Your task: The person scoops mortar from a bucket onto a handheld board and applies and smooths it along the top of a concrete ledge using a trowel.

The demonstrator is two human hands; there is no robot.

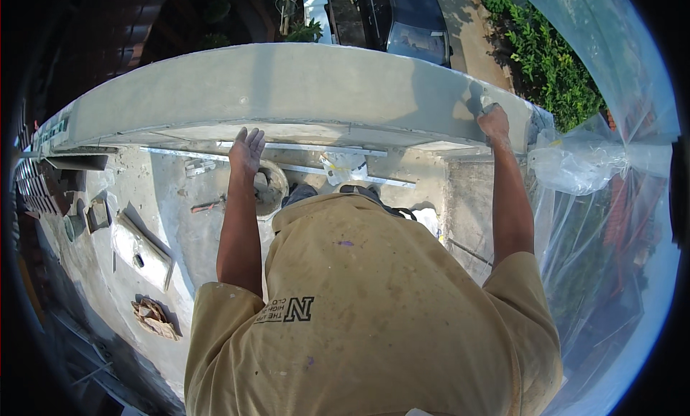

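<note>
A low parapet wall (323, 85) with smooth grey plaster curves across in front of me. My left hand (247, 151), whitened with dust, hovers by the wall's near edge with its fingers stretched out, holding nothing. At the wall's right end, my right hand (494, 123) is closed in a fist against the plaster. A small pale patch shows just beyond its knuckles; whether that is something in the fist or a mark on the wall, I cannot tell. Below my left forearm stands a round bucket (277, 177) with greyish material inside, partly hidden by the arm.
Long metal bars (388, 180) and a white bag (343, 166) lie at the wall's foot. To the left are a plastic-wrapped package (141, 252) and a crumpled brown bag (153, 317). Clear plastic sheeting (596, 272) hangs at right. Beyond the wall, a dark car (417, 28) stands lower down.
</note>
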